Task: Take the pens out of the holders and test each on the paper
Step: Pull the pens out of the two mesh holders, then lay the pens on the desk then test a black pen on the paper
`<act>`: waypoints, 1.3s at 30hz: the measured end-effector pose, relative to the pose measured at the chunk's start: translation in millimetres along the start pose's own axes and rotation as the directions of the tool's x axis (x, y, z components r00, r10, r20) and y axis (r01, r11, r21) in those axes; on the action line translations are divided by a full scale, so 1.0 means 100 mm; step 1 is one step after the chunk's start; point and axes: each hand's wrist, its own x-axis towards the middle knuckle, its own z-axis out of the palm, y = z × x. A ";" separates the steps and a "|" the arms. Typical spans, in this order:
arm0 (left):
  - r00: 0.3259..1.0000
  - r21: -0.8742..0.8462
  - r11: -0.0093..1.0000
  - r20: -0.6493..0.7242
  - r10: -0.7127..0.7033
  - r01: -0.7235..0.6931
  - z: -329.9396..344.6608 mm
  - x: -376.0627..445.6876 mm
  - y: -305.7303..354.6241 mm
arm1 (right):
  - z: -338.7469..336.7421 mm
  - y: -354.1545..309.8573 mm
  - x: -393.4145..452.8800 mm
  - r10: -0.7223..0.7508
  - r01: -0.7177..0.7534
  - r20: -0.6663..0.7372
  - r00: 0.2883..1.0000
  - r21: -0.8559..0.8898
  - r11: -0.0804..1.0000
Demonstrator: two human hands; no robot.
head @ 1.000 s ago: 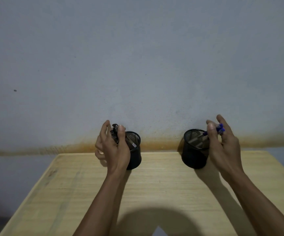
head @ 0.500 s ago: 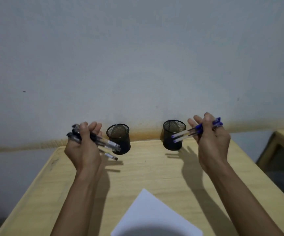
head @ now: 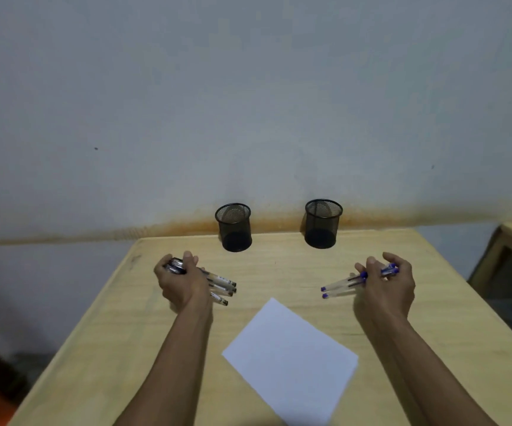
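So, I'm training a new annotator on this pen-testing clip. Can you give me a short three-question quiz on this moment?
1. True or false: the two black mesh pen holders look empty.
2. Which hand grips the blue-capped clear pens?
3. The white sheet of paper lies: A) under the holders, B) on the wooden table between the forearms, C) in the left hand.

Key: 1 true; 2 the right hand; 3 B.

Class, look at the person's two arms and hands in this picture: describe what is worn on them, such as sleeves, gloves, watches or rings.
Nothing is worn that the picture shows. The left hand and right hand are bare, without gloves, and no ring or watch can be seen. Both forearms are bare down to the bottom edge of the picture, with no sleeve in sight.
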 end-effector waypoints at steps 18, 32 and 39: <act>0.927 0.507 0.777 0.198 0.318 -0.374 -0.28 0.21 -0.38 | -0.31 0.13 0.04 -0.205 0.283 0.204 0.957 -0.505 0.816; 0.867 0.578 0.647 0.369 0.335 -0.497 -0.99 0.11 -0.22 | -0.25 0.08 -0.17 -0.352 0.455 0.294 0.889 -0.477 0.752; 0.851 0.806 0.277 0.471 0.234 -0.522 -1.38 0.38 -0.35 | 0.33 -0.06 -0.87 -0.465 0.772 0.682 0.565 -0.238 0.589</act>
